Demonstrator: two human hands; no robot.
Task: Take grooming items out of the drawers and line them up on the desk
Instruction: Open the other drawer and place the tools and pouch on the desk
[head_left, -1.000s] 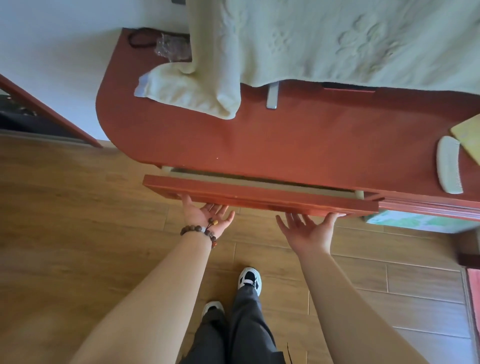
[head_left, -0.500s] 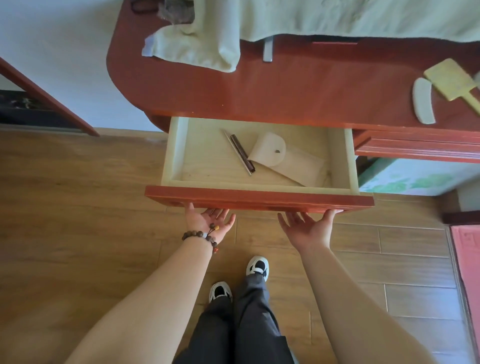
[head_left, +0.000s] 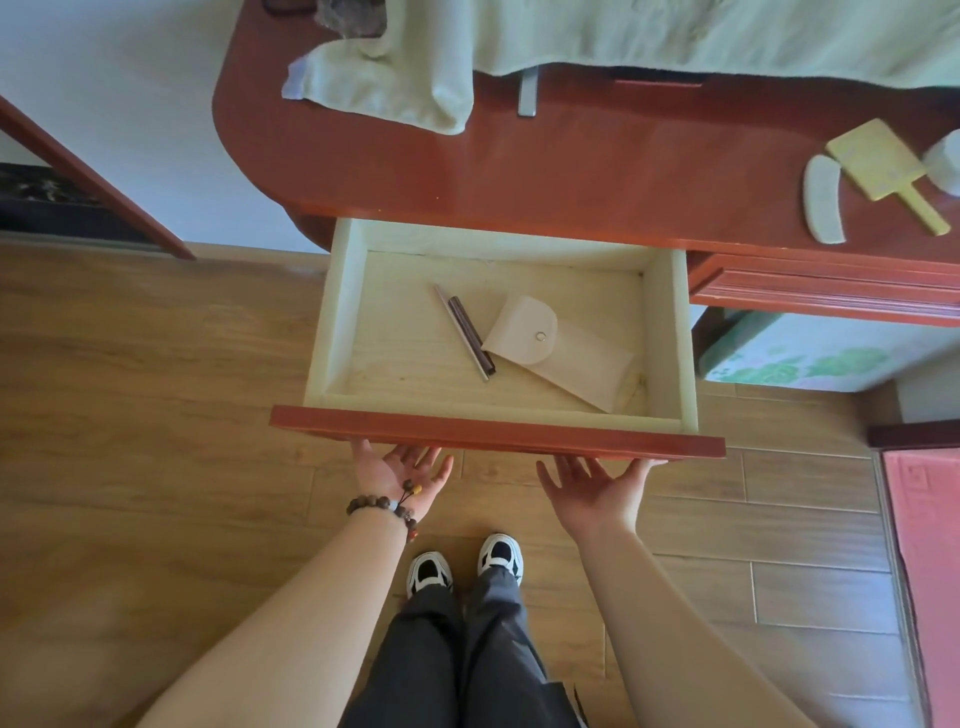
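The left drawer (head_left: 496, 435) of the red-brown desk (head_left: 571, 171) stands pulled far out. On its pale wooden floor lie a slim dark brown and silver stick-like item (head_left: 465, 330) and a beige snap-flap pouch (head_left: 561, 353), touching each other. My left hand (head_left: 400, 480), with a bead bracelet on the wrist, is palm up just under the drawer front. My right hand (head_left: 597, 493) is also palm up there, fingers spread, its thumb at the front's lower edge. Neither holds an item. At the right of the desk lie a white comb (head_left: 826, 200) and a yellow paddle-shaped item (head_left: 872, 171).
A pale green towel (head_left: 389, 88) drapes over the back of the desk. A white object (head_left: 945, 161) shows at the right edge. A second drawer (head_left: 821, 291) to the right is barely open. My legs and shoes stand on the wooden floor below the drawer.
The drawer has slid from nearly closed to far out, uncovering the stick-like item and the pouch. Both hands stayed under its front edge and came toward me with it.
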